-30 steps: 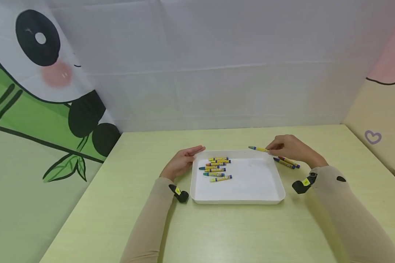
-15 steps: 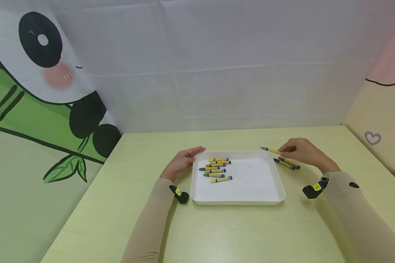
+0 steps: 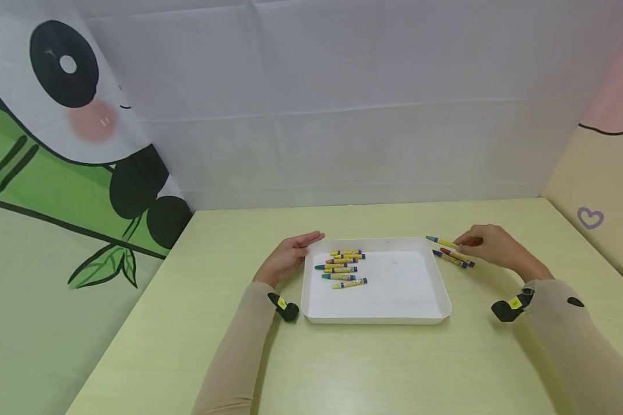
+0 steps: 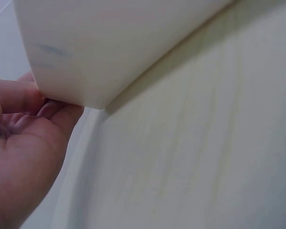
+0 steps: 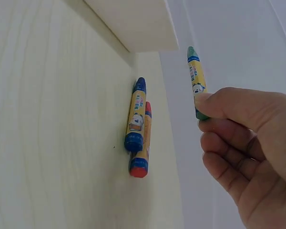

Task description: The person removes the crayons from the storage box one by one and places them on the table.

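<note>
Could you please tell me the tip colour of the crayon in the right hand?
The crayon tip is green, clearest in the right wrist view.

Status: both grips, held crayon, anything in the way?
Right grip pinching green-tipped, yellow-wrapped crayon. Left grip touching white rectangular tray. Blue-tipped crayon, red-tipped crayon nearby; no obstruction evident.

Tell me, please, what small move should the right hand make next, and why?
Probably lower the green crayon onto the table: the right hand holds it raised outside the white tray, near the blue crayon and red crayon lying there.
</note>
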`<state>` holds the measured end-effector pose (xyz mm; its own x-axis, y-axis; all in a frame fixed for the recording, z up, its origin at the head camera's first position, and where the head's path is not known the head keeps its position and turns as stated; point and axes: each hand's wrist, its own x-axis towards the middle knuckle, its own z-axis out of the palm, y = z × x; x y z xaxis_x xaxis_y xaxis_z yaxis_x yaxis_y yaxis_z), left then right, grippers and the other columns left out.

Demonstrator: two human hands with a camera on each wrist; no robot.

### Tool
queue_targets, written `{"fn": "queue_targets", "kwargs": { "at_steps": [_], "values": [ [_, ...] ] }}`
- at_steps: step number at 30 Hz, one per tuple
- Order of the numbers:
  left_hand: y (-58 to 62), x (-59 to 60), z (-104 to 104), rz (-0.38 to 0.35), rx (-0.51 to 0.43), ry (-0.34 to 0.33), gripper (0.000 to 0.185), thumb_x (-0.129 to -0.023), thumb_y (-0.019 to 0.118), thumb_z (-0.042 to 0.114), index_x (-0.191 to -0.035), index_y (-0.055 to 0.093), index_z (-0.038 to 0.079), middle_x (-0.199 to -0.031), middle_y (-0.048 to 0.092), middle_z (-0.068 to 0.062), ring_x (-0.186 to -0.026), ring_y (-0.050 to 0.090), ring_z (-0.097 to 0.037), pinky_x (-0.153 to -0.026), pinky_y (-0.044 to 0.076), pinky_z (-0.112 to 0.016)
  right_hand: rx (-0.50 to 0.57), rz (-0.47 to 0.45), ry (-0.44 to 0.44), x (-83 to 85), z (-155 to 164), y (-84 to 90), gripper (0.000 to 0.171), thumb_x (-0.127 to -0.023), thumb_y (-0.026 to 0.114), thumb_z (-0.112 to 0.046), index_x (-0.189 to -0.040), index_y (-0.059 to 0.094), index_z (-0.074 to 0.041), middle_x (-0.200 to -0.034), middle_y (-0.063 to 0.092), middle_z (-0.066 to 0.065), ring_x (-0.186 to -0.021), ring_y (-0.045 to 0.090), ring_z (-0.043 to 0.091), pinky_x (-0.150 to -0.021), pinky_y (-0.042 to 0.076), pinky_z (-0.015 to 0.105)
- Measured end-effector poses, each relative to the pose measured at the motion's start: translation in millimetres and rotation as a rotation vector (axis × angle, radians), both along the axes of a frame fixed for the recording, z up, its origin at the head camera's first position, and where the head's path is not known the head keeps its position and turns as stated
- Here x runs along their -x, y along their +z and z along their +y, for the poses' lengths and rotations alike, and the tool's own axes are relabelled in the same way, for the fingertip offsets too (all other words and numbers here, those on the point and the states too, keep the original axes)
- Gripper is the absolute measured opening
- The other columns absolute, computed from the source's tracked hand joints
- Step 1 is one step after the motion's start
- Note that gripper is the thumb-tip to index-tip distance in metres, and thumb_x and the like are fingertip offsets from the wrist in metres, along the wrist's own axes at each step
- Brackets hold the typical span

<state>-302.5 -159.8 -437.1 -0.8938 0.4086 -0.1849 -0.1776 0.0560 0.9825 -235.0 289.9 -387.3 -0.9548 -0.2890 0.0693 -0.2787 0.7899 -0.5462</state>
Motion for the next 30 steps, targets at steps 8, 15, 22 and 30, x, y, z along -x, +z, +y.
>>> {"fn": "queue_targets", "kwargs": {
  "at_steps": [8,15,22,30],
  "values": [
    [0.1,3.3,2,0.002,0.006,0.006,0.05,-0.099,0.034,-0.005,-0.147,0.041,0.009,-0.15,0.044,0.0,-0.143,0.032,-0.018,-0.116,0.03,-0.039,-0.027,0.005,-0.02,2.7,18,-8.4,0.023,-0.089,0.066,-0.016,-0.106,0.072,0.0,-0.091,0.068,0.006,-0.081,0.058,0.009,-0.067,0.049,0.022],
    [-0.7,5.1,4,0.002,-0.015,0.005,0.051,-0.099,0.033,-0.007,-0.147,0.038,0.007,-0.151,0.043,-0.003,-0.144,0.031,-0.019,-0.116,0.029,-0.039,-0.04,-0.019,-0.033,6.6,28,-14.6,0.027,-0.091,0.065,-0.017,-0.108,0.07,0.003,-0.094,0.069,0.011,-0.085,0.061,0.019,-0.069,0.05,0.027],
    [-0.4,7.1,7,0.001,-0.018,0.024,0.05,-0.099,0.034,-0.006,-0.147,0.04,0.008,-0.15,0.044,-0.002,-0.143,0.032,-0.018,-0.116,0.03,-0.039,-0.055,-0.008,-0.049,11.8,34,-18.1,0.026,-0.089,0.065,-0.014,-0.107,0.07,0.004,-0.091,0.069,0.011,-0.083,0.06,0.018,-0.068,0.048,0.029],
    [0.4,10.7,9,-0.007,-0.02,0.042,0.049,-0.099,0.034,-0.005,-0.145,0.043,0.01,-0.149,0.045,-0.001,-0.142,0.033,-0.017,-0.116,0.03,-0.038,-0.06,-0.041,-0.055,18.5,43,-21.1,0.027,-0.09,0.064,-0.016,-0.107,0.069,0.005,-0.091,0.068,0.013,-0.081,0.058,0.018,-0.065,0.046,0.028]
  ]
}}
